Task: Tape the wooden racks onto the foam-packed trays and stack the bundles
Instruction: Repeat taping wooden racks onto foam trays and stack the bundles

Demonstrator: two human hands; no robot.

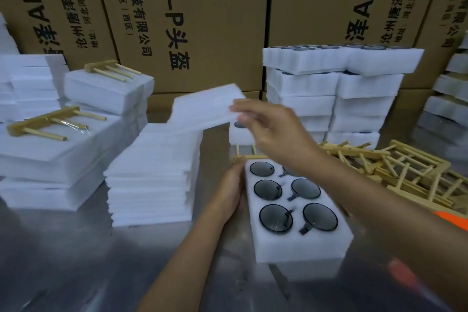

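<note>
Pinching a foam sheet (pixel 206 106) mid-frame with my right hand (pixel 276 134), my left hand (pixel 231 187) grips the foam tray (pixel 301 243) below.

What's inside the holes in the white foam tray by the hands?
The foam tray holds dark round glass cups with little handles, one per hole. Five show clearly. The right hand, lifting a foam sheet, covers most of the sixth hole.
</note>
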